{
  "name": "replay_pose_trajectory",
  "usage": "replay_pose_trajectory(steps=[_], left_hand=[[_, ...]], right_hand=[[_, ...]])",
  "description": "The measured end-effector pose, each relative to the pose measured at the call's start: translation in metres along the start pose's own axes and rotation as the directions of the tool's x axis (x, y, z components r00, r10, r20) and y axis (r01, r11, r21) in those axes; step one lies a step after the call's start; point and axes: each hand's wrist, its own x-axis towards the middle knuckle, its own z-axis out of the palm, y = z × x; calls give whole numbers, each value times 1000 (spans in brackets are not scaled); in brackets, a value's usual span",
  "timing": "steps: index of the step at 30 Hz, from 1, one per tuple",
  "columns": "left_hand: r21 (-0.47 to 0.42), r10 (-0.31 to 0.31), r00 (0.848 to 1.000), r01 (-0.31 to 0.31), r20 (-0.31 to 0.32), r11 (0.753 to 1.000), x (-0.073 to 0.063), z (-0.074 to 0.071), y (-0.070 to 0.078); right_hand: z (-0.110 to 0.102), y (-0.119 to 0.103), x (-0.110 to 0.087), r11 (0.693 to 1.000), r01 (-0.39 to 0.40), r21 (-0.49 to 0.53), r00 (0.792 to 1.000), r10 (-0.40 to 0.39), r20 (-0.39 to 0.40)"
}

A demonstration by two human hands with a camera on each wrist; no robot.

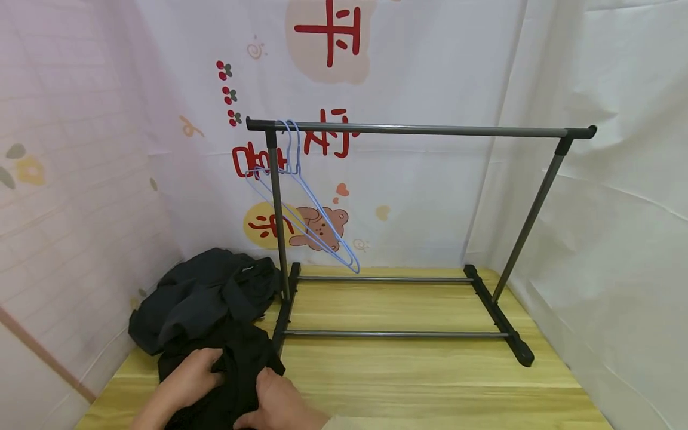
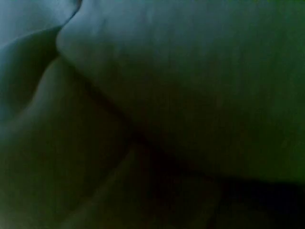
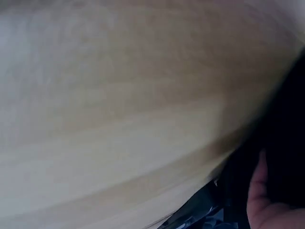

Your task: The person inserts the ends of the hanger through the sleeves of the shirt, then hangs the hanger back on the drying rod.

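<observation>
Both hands are at a crumpled black garment (image 1: 244, 352) at the table's front left. My left hand (image 1: 194, 377) grips its left side, with some fingertips hidden in the folds. On the right side, my right hand (image 1: 282, 401) holds the cloth between thumb and fingers. The right wrist view shows part of the right hand (image 3: 271, 210) against the black cloth (image 3: 290, 138). Only dark, blurred folds fill the left wrist view, where the hand cannot be made out. Behind the garment lies a heap of dark grey clothing (image 1: 204, 292).
A dark metal clothes rack (image 1: 419, 129) stands on the wooden table (image 1: 430, 382), its left foot (image 1: 285, 313) close beside the clothes. Light blue hangers (image 1: 322, 218) hang at the rail's left end. White printed cloth (image 1: 419, 71) encloses the back and sides.
</observation>
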Motion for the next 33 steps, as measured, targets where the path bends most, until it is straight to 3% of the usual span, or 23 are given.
replay_pose_trajectory(steps=[3,8,11,14,18,20,25,28,30,33], left_hand=[[-11,77,995,-78,-65,997,2,0,29],[35,127,967,-122,-222,992,14,4,64],[61,179,934,-168,-308,984,26,9,82],[90,241,905,-224,-351,971,43,16,101],[106,303,884,-283,-355,953,71,26,125],[82,332,883,-324,-331,943,86,33,136],[-2,358,910,-366,-210,930,117,53,157],[-48,341,929,-350,-141,935,130,63,163],[-59,301,943,-312,-139,948,137,67,160],[-5,216,950,-223,-227,975,146,66,146]], right_hand=[[-10,4,-4,988,57,142,987,-34,-155],[-41,14,-9,971,125,205,933,-45,-356],[-62,21,-15,976,110,187,902,-19,-431],[-83,30,-25,983,67,173,874,26,-485],[-110,45,-42,988,7,152,841,77,-535],[-123,53,-52,990,-20,139,826,95,-555],[-150,72,-81,990,-89,110,795,137,-591],[-162,85,-94,987,-117,107,794,158,-587],[-171,98,-100,982,-138,127,795,186,-577],[-183,123,-108,968,-194,156,786,249,-566]])
